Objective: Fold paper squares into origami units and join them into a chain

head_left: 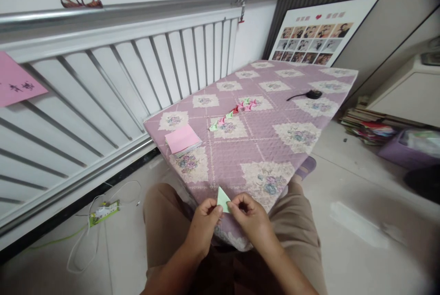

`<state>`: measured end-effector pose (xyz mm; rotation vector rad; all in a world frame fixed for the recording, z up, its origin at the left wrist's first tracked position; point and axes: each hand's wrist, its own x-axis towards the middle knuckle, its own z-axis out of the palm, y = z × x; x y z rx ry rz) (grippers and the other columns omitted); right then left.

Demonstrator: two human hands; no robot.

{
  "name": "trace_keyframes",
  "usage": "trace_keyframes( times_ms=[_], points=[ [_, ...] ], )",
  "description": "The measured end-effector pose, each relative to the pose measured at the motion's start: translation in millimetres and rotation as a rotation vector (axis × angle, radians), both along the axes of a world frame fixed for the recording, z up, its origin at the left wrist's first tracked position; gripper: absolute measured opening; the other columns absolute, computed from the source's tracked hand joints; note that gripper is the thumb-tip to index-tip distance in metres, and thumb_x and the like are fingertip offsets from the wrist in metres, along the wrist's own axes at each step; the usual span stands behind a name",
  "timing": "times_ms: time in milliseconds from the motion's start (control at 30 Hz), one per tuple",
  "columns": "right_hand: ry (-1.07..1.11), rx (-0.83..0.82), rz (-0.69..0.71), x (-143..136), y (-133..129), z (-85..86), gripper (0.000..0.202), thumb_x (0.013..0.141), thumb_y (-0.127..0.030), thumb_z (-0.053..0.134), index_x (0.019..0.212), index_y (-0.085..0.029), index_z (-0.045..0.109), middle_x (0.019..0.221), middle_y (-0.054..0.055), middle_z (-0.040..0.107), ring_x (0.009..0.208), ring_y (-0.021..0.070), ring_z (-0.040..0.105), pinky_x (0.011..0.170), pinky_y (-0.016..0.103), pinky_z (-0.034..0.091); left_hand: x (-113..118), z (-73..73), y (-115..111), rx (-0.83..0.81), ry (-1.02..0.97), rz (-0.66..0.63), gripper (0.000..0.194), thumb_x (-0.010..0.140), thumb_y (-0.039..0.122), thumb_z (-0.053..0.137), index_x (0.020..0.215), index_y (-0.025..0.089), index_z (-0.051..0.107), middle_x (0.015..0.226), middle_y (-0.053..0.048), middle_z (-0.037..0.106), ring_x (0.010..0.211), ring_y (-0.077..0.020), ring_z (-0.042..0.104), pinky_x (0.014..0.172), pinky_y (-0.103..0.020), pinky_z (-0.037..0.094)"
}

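A light green piece of paper (223, 198), folded to a triangle with its tip pointing away from me, is held over the near end of the table. My left hand (208, 215) pinches its left lower corner between thumb and finger. On the other side, my right hand (249, 212) grips the right lower corner the same way. Farther up the tablecloth lies a stack of square paper (184, 139) with a pink sheet on top. Beyond it, several small folded paper pieces (230, 114) in green, pink and red form a line.
The table wears a purple floral tablecloth (261, 148). A black coiled item (313, 94) lies at its far right. White railing (154, 61) runs along the left, with glasses (80, 0) on its bar. A power strip (104, 212) with cables lies on the floor. A photo board (309, 34) leans behind.
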<state>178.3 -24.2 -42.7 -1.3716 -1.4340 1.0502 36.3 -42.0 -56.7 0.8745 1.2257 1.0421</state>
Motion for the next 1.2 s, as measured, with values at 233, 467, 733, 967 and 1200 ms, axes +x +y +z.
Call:
trace_keyframes(
  times_ms=[233,467,733,967,1200],
  points=[
    [0.026,0.042,0.014,-4,-8,16.3,0.024,0.08,-0.039,0.06,0.066,-0.02,0.054,0.061,-0.002,0.054,0.058,0.0125,0.049,0.055,0.023,0.04,-7,18.6,2,0.126,-0.134,-0.037,0.045,0.073,0.023,0.067,0.116,0.02,0.055,0.109,-0.006,0.061,0.097,-0.018,0.056,0.083,-0.027,0.042],
    [0.061,0.055,-0.004,-6,-10,20.0,0.024,0.08,-0.04,0.061,0.068,-0.02,0.054,0.062,-0.001,0.055,0.06,0.0133,0.051,0.057,0.024,0.041,-9,8.6,0,0.124,-0.189,-0.033,0.014,0.076,0.026,0.067,0.079,0.015,0.06,0.071,0.002,0.055,0.066,-0.0099,0.046,0.067,-0.022,0.037],
    [0.187,-0.034,0.042,-11,-10,19.8,0.03,0.077,-0.046,0.064,0.067,-0.021,0.053,0.06,-0.002,0.055,0.059,0.0127,0.05,0.057,0.024,0.042,-10,21.3,0,0.025,-0.336,0.033,0.025,0.072,0.034,0.072,0.074,0.016,0.056,0.066,0.003,0.054,0.062,-0.0093,0.047,0.064,-0.023,0.038],
    [0.661,-0.375,0.212,-16,-13,34.7,0.034,0.074,-0.051,0.067,0.076,-0.021,0.052,0.065,-0.002,0.06,0.059,0.0135,0.057,0.06,0.028,0.047,-16,19.7,-2,-0.133,-0.567,-0.052,0.035,0.064,0.037,0.08,0.076,0.016,0.055,0.064,0.003,0.054,0.06,-0.0088,0.05,0.061,-0.022,0.039],
    [0.733,-0.461,0.267,-17,-16,43.5,0.032,0.07,-0.044,0.074,0.073,-0.021,0.052,0.062,-0.003,0.058,0.055,0.0119,0.056,0.058,0.026,0.046,-22,18.6,-5,-0.157,-0.657,-0.157,0.035,0.062,0.035,0.082,0.081,0.016,0.061,0.068,0.002,0.058,0.062,-0.0101,0.055,0.062,-0.024,0.042]
  ],
)
